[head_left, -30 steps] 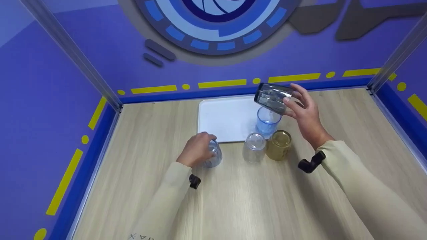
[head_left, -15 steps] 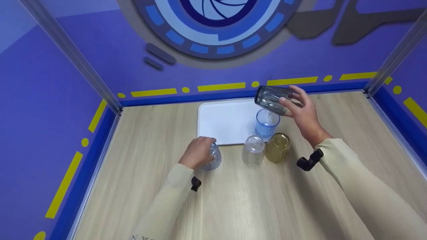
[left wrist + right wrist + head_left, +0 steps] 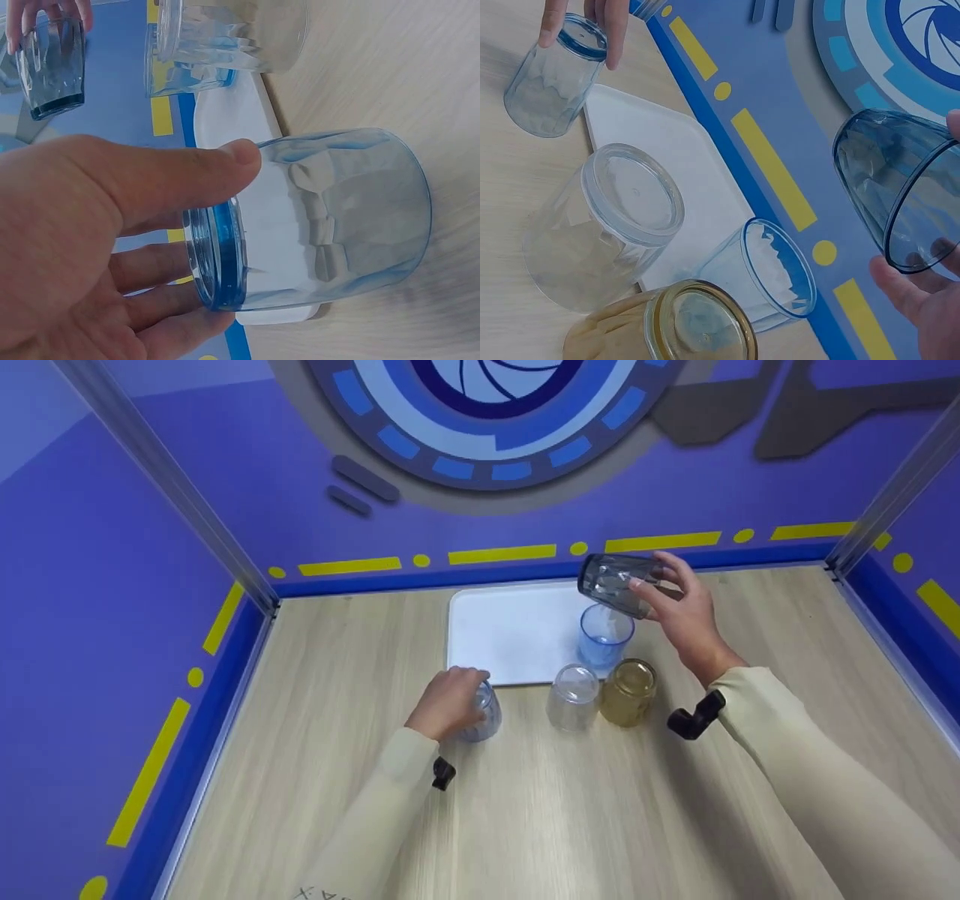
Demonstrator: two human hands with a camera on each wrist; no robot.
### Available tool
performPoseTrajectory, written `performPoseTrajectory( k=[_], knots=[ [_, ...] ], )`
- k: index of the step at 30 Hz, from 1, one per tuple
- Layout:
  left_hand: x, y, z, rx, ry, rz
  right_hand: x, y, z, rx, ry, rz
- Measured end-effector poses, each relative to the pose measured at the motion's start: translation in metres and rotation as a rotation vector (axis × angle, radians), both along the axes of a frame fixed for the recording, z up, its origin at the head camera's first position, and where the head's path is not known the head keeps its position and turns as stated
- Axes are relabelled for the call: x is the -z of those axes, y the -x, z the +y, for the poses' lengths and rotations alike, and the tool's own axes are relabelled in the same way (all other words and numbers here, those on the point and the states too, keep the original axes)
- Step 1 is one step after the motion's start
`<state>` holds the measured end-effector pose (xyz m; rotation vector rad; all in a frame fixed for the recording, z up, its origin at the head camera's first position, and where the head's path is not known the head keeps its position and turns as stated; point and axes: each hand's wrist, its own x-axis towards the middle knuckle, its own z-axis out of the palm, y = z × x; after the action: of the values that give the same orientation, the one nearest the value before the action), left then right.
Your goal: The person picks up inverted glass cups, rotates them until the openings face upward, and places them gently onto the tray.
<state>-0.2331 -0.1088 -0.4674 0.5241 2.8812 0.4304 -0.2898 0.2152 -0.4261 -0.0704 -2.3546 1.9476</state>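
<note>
Little has moved: right hand (image 3: 679, 611) still grips the tilted dark cup (image 3: 616, 582) above the upright blue cup (image 3: 602, 635) on the tray (image 3: 501, 637), centre frame, unstacked; left hand (image 3: 448, 701) clasps a pale-blue cup (image 3: 484, 714) on the worktop (image 3: 570, 802).

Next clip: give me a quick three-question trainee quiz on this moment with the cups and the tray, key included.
1. True or false: the blue cup on the white tray stands mouth up.
2. Which cup does the right hand hold in the air? A) amber cup B) dark grey cup C) clear cup
3. Fill in: the left hand grips the pale blue cup, which stands upside down on the ____.

Key:
1. True.
2. B, the dark grey cup, tilted above the blue cup; the amber cup and clear cup stand upside down on the table.
3. Table, just in front of the tray.
</note>
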Motion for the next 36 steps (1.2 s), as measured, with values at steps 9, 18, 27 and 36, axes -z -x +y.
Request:
performPoseTrajectory(
  k=[9, 18, 27, 36],
  knots=[
    [0.0, -0.001, -0.002, -0.006, -0.002, 0.012, 0.002, 0.006, -0.003, 0.006, -0.051, -0.019],
    [0.001, 0.0, -0.001, -0.019, 0.003, 0.0, 0.003, 0.01, -0.006, 0.005, -0.087, -0.024],
    [0.004, 0.005, 0.0, 0.0, 0.023, 0.027, 0.007, 0.016, -0.005, 0.02, -0.156, -0.036],
    [0.005, 0.005, 0.0, 0.006, 0.035, 0.031, 0.011, 0.022, -0.006, 0.022, -0.184, -0.029]
  ],
)
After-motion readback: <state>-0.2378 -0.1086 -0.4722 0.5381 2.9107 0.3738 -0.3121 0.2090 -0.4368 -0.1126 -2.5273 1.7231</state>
